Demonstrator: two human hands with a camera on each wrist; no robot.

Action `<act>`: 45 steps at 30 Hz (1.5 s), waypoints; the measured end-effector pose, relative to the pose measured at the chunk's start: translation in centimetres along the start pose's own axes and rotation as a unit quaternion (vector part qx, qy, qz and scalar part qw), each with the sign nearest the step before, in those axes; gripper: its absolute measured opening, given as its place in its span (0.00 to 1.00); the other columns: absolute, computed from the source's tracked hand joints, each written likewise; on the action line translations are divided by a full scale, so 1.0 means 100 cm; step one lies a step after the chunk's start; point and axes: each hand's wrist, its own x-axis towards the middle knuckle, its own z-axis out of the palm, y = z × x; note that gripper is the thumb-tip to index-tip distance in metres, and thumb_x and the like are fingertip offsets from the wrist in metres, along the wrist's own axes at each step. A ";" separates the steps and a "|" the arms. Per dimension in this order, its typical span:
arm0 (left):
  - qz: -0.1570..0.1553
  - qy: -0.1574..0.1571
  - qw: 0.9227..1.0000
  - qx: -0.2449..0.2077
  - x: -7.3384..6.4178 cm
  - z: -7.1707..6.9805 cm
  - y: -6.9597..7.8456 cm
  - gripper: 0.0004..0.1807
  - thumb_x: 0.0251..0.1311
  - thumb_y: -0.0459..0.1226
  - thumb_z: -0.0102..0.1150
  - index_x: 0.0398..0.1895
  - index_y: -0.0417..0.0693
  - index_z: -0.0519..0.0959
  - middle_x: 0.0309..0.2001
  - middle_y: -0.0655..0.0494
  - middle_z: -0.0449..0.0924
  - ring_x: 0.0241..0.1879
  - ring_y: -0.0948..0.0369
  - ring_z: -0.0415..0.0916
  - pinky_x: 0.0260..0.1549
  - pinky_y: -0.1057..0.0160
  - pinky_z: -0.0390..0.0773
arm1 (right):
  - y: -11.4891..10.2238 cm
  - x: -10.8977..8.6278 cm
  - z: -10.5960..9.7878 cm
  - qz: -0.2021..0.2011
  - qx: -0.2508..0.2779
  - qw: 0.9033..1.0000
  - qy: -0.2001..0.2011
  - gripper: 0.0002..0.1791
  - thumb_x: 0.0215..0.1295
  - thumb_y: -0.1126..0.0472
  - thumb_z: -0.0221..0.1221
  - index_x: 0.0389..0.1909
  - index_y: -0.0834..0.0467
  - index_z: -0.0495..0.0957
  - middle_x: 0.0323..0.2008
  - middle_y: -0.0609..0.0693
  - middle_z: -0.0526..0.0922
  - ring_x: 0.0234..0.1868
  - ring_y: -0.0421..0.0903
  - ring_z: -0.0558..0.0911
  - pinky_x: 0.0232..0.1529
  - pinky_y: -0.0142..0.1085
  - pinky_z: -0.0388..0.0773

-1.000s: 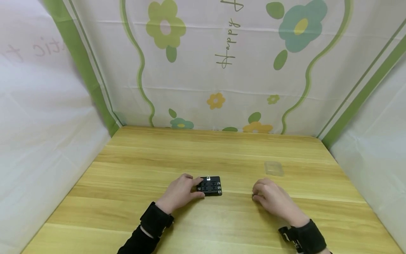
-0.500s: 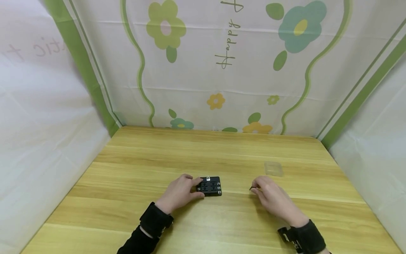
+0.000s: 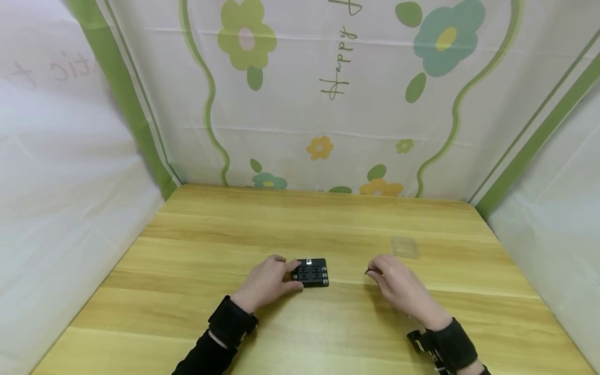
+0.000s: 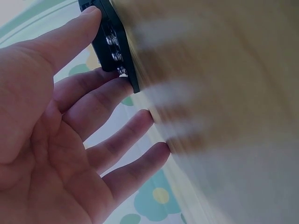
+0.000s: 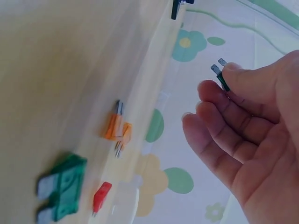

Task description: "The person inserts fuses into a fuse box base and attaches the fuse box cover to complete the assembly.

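My left hand (image 3: 267, 281) grips the left side of a black fuse block (image 3: 315, 273), thumb at the near edge and index finger at the far one. The block lies flat on the table, metal screw terminals along its edges. In the left wrist view the block (image 4: 112, 44) sits between thumb and fingers. My right hand (image 3: 396, 286) is raised to the right of the block, pinching a small dark green blade fuse (image 5: 223, 83) between thumb and index finger. Its two metal prongs stick out past the fingertips, away from the palm.
Below the right hand, loose fuses lie on the table: a green fuse (image 5: 70, 186), two orange fuses (image 5: 113, 125) and a red fuse (image 5: 101, 196). In the head view the hand hides them. A clear plastic tray (image 3: 404, 247) lies behind it. Printed fabric walls (image 3: 281, 104) enclose the table.
My right hand has lifted from the table and moved slightly up and left, bringing the pinched fuse into sight. My left hand and the fuse block have stayed in place.
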 end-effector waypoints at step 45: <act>0.004 0.003 1.000 0.000 0.003 0.000 -0.003 0.32 0.60 0.53 0.66 0.64 0.48 0.77 0.58 0.36 0.74 0.58 0.45 0.72 0.51 0.47 0.74 | -0.035 0.081 0.008 -0.096 0.005 0.995 -0.011 0.05 0.58 0.70 0.69 0.34 0.59 0.86 0.29 0.45 0.79 0.30 0.41 0.77 0.29 0.33 0.74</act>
